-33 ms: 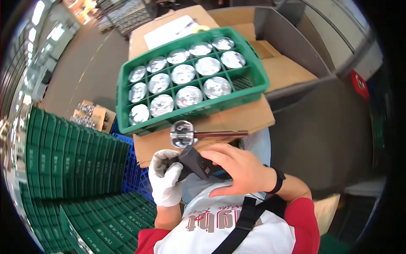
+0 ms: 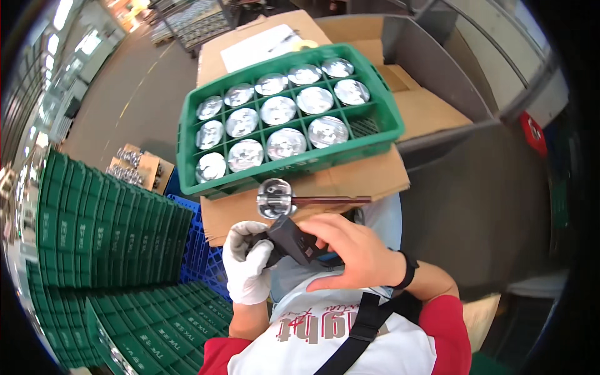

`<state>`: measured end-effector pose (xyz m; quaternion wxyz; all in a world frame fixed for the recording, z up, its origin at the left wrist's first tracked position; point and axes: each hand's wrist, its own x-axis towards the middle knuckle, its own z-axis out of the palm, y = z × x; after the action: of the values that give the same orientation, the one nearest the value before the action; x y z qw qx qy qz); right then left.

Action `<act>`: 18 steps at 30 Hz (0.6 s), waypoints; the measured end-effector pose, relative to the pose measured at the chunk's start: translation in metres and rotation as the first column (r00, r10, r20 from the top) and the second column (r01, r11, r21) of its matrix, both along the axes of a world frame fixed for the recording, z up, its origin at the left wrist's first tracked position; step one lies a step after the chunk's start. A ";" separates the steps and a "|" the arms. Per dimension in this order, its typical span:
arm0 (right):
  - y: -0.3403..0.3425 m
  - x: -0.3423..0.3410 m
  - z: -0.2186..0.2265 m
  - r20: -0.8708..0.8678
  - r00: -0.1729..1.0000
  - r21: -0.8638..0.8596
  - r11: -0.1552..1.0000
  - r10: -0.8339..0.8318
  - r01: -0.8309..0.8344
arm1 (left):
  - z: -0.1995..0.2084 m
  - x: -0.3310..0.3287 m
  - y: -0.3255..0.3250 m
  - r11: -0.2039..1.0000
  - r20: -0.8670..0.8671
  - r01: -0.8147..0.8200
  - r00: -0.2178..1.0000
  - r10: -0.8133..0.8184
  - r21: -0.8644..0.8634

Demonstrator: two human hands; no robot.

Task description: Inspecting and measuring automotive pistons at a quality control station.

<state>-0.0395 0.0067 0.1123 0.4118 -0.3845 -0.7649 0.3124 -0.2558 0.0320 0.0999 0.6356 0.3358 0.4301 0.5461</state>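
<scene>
My left hand (image 2: 249, 262), in a white glove, grips a black box-shaped device (image 2: 292, 242) in front of my waist. My bare right hand (image 2: 359, 250), with a black band at the wrist, is at the right side of that device. Its fingers are stretched out and the thumb is held apart; the fingertips partly overlap the device. Just beyond the hands, a shiny metal piston (image 2: 275, 199) lies on cardboard (image 2: 350, 178). A dark reddish-brown rod (image 2: 334, 200) extends from it to the right.
A green divided crate (image 2: 237, 182) holds several shiny round metal parts (image 2: 278, 110). Behind it lie a white paper (image 2: 250, 53) and a pen. Green crates (image 2: 106, 225) are stacked at the left beside a blue crate (image 2: 199, 262). A grey bin (image 2: 437, 75) with cardboard stands far right.
The crate, piston and rod appear slightly farther right and lower in the picture as the view shifts a little. Both hands keep nearly the same pose around the device.
</scene>
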 end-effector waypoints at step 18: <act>0.023 -0.079 -0.029 -0.528 0.845 -0.602 0.739 -0.083 -0.303 | -0.040 -0.051 -0.012 0.955 0.122 -0.080 0.991 0.047 0.285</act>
<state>-0.1182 0.0293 0.0837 0.4186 -0.3578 -0.4830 0.6808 -0.3065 0.0204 0.0602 0.5854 0.3793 0.3192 0.6416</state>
